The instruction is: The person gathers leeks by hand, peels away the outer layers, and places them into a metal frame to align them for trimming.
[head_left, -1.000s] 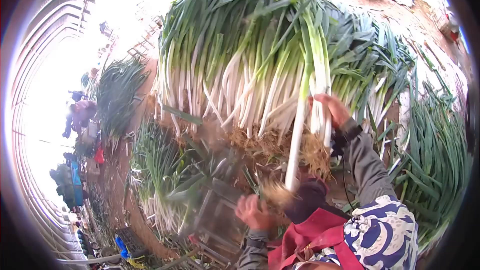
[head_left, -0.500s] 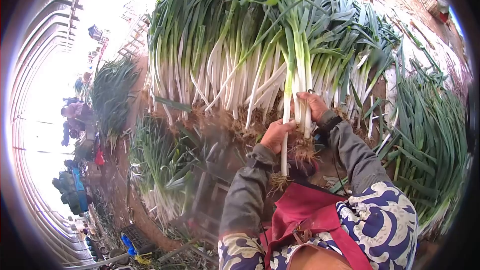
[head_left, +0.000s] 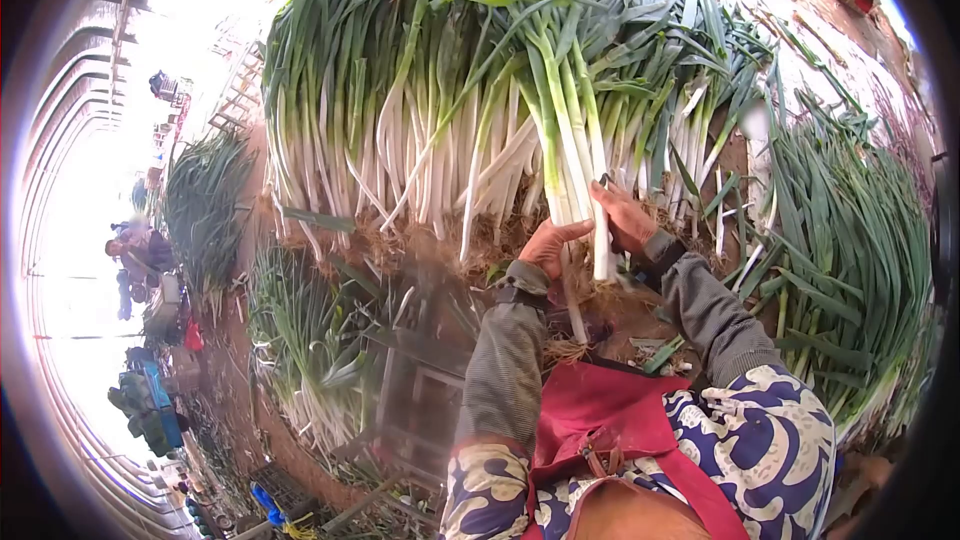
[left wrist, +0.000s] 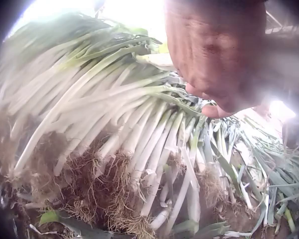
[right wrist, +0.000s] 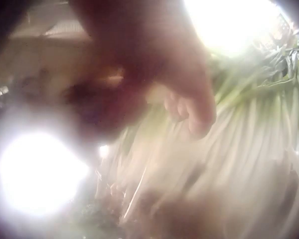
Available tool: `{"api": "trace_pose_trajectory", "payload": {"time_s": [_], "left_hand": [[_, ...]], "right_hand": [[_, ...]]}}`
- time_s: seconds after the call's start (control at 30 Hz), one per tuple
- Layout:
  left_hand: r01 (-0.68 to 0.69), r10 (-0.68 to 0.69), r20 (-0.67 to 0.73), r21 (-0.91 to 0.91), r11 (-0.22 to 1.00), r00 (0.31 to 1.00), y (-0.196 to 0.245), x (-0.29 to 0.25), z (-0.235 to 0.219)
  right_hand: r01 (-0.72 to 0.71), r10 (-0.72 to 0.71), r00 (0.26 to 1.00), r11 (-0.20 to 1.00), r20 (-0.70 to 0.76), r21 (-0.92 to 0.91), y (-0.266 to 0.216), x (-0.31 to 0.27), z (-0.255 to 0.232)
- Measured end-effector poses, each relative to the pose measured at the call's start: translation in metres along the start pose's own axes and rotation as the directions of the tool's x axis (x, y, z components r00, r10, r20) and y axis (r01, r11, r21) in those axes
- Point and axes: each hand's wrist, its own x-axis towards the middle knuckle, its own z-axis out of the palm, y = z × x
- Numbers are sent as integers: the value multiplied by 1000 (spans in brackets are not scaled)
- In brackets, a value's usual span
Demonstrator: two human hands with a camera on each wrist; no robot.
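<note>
Both hands hold a small bunch of leeks (head_left: 567,140) upright in front of the body in the head view. My left hand (head_left: 551,246) grips it from the left near the white ends, its thumb lying across the stalks. From the right my right hand (head_left: 626,217) holds the bunch slightly higher, fingers partly hidden behind it. One leek's rooted end (head_left: 572,315) hangs lower than the others. The left wrist view has my left hand (left wrist: 217,55) large at upper right, its grasp mostly hidden. In the right wrist view, my right hand (right wrist: 189,107) is blurred, fingers curled.
A broad pile of leeks (head_left: 400,130) lies behind the hands, roots toward me. More leeks lie at right (head_left: 850,230) and lower left (head_left: 310,330). A dark frame (head_left: 425,410) stands left of my left arm. Another person (head_left: 145,250) is far left.
My left hand, apart below the bunch a second ago, has come up and taken hold of the leeks beside my right hand. The separate leek now stands closer against the others. The view has shifted.
</note>
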Motion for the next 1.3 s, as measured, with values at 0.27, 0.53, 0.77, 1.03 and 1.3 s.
{"api": "trace_pose_trajectory", "payload": {"time_s": [0.27, 0.53, 0.77, 1.03, 1.3], "left_hand": [[17, -14, 24, -143, 990, 1000, -16, 7, -3], [169, -184, -82, -166, 972, 979, -20, 6, 0], [71, -62, -208, 36, 997, 976, -28, 10, -12], [58, -74, -85, -183, 981, 994, -14, -4, -8], [191, -188, -122, 8, 982, 974, -9, -15, -5]], "right_hand": [[177, -100, 931, 965, -350, 194, 5, 23, -12], [-211, 200, 977, 952, 75, 222, 2, 22, -35], [-121, 119, 993, 986, -25, -119, -13, 49, -21], [-476, 426, 864, 865, 269, 158, -35, 19, -24], [-424, 340, 901, 817, 268, 391, 19, 45, -32]]}}
